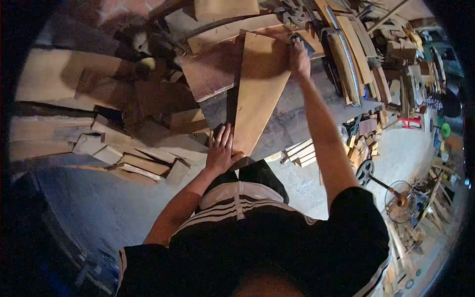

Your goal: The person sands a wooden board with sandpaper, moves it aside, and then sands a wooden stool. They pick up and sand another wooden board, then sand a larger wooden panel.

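Observation:
A long, tapering wooden board (pixel 262 79) lies on the dark work surface (pixel 292 111), its narrow end towards my body. My left hand (pixel 220 151) rests at that near end. Its fingers are stretched out and apart along the board's left edge, and the thumb reaches across the end. At the far right corner of the board, my right hand (pixel 300 59) is closed around a small dark object (pixel 308 47). Most of that object is hidden by the fingers, so its kind cannot be made out.
A wider brown board (pixel 210 69) lies left of the tapering one. Stacked planks (pixel 59 133) fill the left side. A metal rule (pixel 349 64) lies along timber strips at right. A standing fan (pixel 399 202) and scrap wood (pixel 363 148) are on the floor at right.

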A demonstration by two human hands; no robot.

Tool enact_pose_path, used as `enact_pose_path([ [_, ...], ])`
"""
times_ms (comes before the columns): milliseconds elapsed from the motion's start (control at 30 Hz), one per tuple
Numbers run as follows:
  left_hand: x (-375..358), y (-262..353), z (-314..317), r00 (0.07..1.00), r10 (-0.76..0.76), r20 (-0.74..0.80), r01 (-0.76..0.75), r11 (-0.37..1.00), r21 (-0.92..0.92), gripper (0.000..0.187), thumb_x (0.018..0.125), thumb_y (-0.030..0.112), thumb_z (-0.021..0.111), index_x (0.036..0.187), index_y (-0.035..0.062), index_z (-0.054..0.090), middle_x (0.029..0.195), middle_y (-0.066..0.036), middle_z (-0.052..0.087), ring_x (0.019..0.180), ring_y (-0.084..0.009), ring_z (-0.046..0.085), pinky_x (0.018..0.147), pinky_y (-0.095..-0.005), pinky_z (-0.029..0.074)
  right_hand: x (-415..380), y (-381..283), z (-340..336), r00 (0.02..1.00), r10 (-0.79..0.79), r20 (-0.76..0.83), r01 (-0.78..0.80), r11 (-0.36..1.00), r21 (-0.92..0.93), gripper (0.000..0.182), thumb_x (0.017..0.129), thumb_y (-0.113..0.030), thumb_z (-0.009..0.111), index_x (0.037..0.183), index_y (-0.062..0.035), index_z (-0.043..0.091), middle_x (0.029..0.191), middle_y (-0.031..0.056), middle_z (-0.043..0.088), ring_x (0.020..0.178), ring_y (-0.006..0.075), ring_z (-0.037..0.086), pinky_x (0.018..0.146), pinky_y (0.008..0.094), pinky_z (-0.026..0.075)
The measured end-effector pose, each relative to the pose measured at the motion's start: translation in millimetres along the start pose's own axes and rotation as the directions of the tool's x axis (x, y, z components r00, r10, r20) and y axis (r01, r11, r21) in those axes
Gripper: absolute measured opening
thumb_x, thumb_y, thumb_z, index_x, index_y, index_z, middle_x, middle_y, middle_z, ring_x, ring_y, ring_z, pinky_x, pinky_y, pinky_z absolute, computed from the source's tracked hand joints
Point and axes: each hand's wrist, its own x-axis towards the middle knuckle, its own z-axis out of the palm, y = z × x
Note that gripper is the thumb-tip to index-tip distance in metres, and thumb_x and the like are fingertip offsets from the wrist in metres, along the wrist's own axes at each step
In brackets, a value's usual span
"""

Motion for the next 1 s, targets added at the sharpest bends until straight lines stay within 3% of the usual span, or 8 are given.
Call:
enact_pose_path([
  [33,0.4,-1.3,-3.0,0.999,-0.012,0.044,0.013,1.0,-0.022,0.101,0.087,0.066,0.053,0.15,-0.0061,0.022,0.16,-0.021,0.015,0.147,-0.0355,0.016,0.116,-0.0616,0.011,63.3,53.2,30.0,0.659,-0.636,-0.402,0.469,0.765,-0.442,0.052,0.098,-0.02,0.042,0.145,0.0021,0.036,0.142,0.0207,0.05,0.127,0.0433,0.048,0.107,0.0444,0.039],
  [200,25.2,11.3,6.5,0.902,-0.201,-0.381,0.097,0.957,-0.275,0.079,0.075,0.054,0.075,0.126,0.0001,0.049,0.134,-0.019,0.043,0.124,-0.0409,0.04,0.101,-0.0573,0.031,-104.8,-41.3,-47.6,0.874,-0.081,-0.478,0.274,0.897,0.348,0.042,0.103,-0.029,0.043,0.139,-0.006,0.048,0.128,0.0286,0.055,0.118,0.0475,0.051,0.096,0.047,0.044],
  [300,65.8,13.7,3.9,0.88,-0.441,-0.176,0.395,0.886,-0.241,0.073,0.071,0.05,0.08,0.117,0.002,0.05,0.123,-0.019,0.046,0.115,-0.0399,0.043,0.096,-0.0566,0.035,-205.1,-35.8,-28.8,0.922,0.008,-0.388,0.134,0.932,0.337,0.042,0.105,-0.027,0.041,0.137,-0.0008,0.049,0.139,0.0223,0.052,0.132,0.0356,0.048,0.107,0.0385,0.038],
  [500,87.7,16.3,-47.8,0.898,-0.414,-0.15,0.078,0.484,-0.872,0.041,0.075,0.014,0.076,0.102,0.0017,0.048,0.088,-0.016,0.059,0.087,-0.0241,0.061,0.079,-0.0383,0.048,-312.1,-38.0,-35.8,0.84,-0.197,-0.505,0.227,0.974,-0.002,0.043,0.104,-0.026,0.042,0.14,-0.0031,0.048,0.142,0.019,0.051,0.133,0.0335,0.048,0.108,0.0343,0.036],
  [567,95.2,14.0,-80.4,0.908,-0.288,-0.306,-0.026,0.688,-0.725,0.033,0.078,0.007,0.072,0.099,0.0027,0.048,0.09,-0.015,0.061,0.085,-0.022,0.06,0.079,-0.0368,0.048,-315.0,-24.4,-36.1,0.868,0.175,-0.464,0.062,0.891,0.45,0.041,0.103,-0.022,0.046,0.139,-0.0025,0.049,0.141,0.0189,0.052,0.132,0.0329,0.049,0.108,0.0345,0.037],
  [700,93.4,11.5,-110.9,0.827,-0.151,-0.542,-0.086,0.918,-0.387,0.039,0.079,-0.002,0.068,0.115,0.007,0.055,0.098,-0.018,0.063,0.09,-0.0297,0.064,0.08,-0.0381,0.05,-309.0,-22.3,-38.8,0.813,0.167,-0.557,0.09,0.91,0.405,0.04,0.103,-0.019,0.046,0.137,-0.0006,0.05,0.139,0.0187,0.054,0.13,0.0321,0.05,0.106,0.0366,0.038],
  [900,82.4,-2.7,-97.9,0.922,-0.061,-0.383,-0.049,0.962,-0.27,0.038,0.09,-0.004,0.049,0.126,0.0066,0.051,0.137,-0.016,0.053,0.122,-0.0412,0.052,0.1,-0.0449,0.046,-300.4,-38.3,-31.6,0.852,0.17,-0.495,0.089,0.885,0.457,0.043,0.105,-0.024,0.039,0.137,0.0018,0.049,0.141,0.0221,0.051,0.132,0.035,0.047,0.108,0.0377,0.036],
  [1000,76.3,12.0,-108.9,0.814,0.141,-0.563,-0.233,0.968,-0.094,0.025,0.09,0.004,0.051,0.114,0.006,0.058,0.129,-0.015,0.057,0.108,-0.0393,0.056,0.092,-0.0475,0.046,-293.1,-51.7,-29.3,0.809,0.098,-0.58,0.156,0.915,0.373,0.037,0.104,-0.015,0.042,0.137,0.0002,0.05,0.141,0.0205,0.051,0.13,0.0359,0.048,0.109,0.0388,0.037],
])
